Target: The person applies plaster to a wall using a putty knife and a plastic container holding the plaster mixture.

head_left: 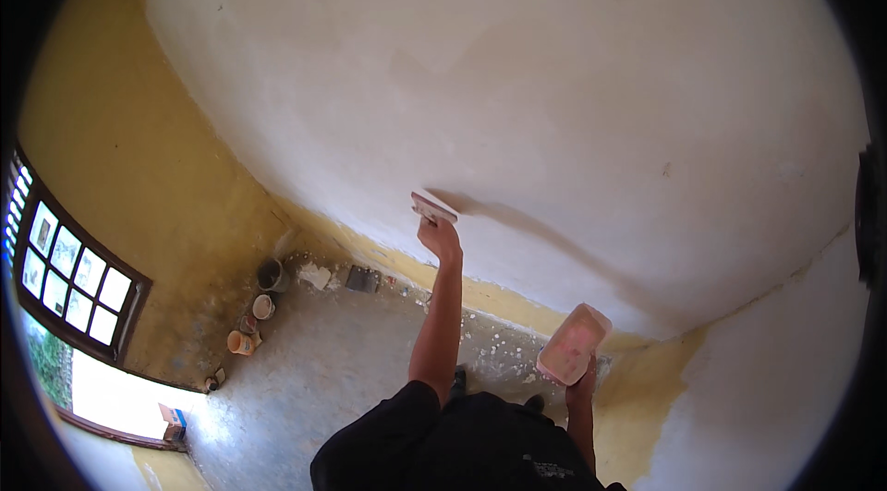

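Observation:
My left hand [438, 238] is raised to the wall with its fingers closed around a wide, flat putty scraper [433, 206]. The blade is at the pale, smooth wall [554, 112], and whether it touches is hard to tell. A shadow of the arm runs from the scraper down to the right. Lower on the right, my right hand [581, 387] grips the near end of a shallow pinkish plastic tub [575, 343], which is tilted. Pink smears show inside it.
Several buckets [263, 307] stand along the yellow wall [139, 149] at left. White spatters and a dark flat block [362, 279] lie on the concrete floor [305, 371] near the wall's foot. A paned window [69, 278], a bright doorway and a cardboard box [173, 423] are further left.

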Action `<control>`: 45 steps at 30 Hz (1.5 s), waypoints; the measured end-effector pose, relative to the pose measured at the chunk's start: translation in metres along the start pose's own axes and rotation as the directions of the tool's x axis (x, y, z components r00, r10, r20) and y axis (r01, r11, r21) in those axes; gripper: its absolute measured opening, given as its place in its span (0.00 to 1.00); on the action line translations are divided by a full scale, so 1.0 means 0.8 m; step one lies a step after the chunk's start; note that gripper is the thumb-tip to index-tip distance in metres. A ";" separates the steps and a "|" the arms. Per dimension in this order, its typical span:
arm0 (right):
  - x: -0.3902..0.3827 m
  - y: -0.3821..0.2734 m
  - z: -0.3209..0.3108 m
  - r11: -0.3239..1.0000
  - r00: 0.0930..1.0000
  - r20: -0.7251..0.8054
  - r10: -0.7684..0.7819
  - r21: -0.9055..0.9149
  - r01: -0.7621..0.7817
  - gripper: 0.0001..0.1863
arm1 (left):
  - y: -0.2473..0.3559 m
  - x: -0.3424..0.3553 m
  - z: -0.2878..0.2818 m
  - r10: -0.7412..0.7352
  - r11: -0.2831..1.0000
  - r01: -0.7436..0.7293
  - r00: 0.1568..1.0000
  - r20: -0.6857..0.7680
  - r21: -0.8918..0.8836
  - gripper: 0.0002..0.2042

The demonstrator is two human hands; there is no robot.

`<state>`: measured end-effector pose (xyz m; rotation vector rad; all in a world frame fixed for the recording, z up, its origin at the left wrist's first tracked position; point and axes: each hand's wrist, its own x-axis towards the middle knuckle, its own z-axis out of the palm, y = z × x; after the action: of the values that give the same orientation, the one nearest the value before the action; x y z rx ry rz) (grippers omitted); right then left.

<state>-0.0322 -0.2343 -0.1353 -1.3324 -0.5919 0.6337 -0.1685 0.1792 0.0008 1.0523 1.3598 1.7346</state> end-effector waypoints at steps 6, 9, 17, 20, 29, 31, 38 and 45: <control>-0.007 -0.026 -0.003 0.801 0.957 -0.037 0.289 0.557 -0.220 0.25 | 0.191 -0.065 0.078 0.368 0.929 -0.369 0.926 0.084 0.005 0.13; -0.013 0.030 -0.028 0.952 0.986 -0.125 0.108 0.300 -0.067 0.24 | 0.222 -0.135 0.079 0.386 0.907 -0.415 0.888 0.249 0.075 0.17; 0.016 -0.067 0.018 0.938 0.981 -0.086 0.173 0.318 -0.137 0.26 | 0.159 -0.130 -0.021 -0.029 0.845 0.423 0.648 0.761 -0.328 0.15; 0.033 -0.097 0.044 0.940 0.986 -0.099 0.133 0.328 -0.094 0.28 | 0.170 -0.133 -0.056 -0.078 0.879 0.408 0.634 0.770 -0.248 0.11; 0.065 -0.112 0.083 0.856 0.986 -0.013 0.168 0.498 -0.140 0.25 | 0.160 -0.222 -0.093 -0.137 0.973 -0.139 0.305 0.942 0.186 0.10; 0.064 -0.098 0.082 0.855 0.983 0.010 0.183 0.492 -0.164 0.28 | 0.158 -0.244 -0.091 -0.106 0.881 -0.409 0.321 0.941 0.239 0.13; 0.066 -0.078 0.084 0.812 0.967 0.062 0.246 0.532 -0.240 0.31 | 0.147 -0.275 -0.071 -0.153 0.851 -0.417 0.384 0.910 0.319 0.13; 0.057 -0.066 0.079 0.887 0.978 0.059 0.201 0.412 -0.207 0.29 | 0.133 -0.284 -0.061 -0.070 0.897 -0.385 0.363 0.929 0.218 0.15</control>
<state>-0.0410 -0.1646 -0.0730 -0.9905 -0.3027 0.8889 -0.1166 -0.0647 0.0571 2.0498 0.8158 0.5905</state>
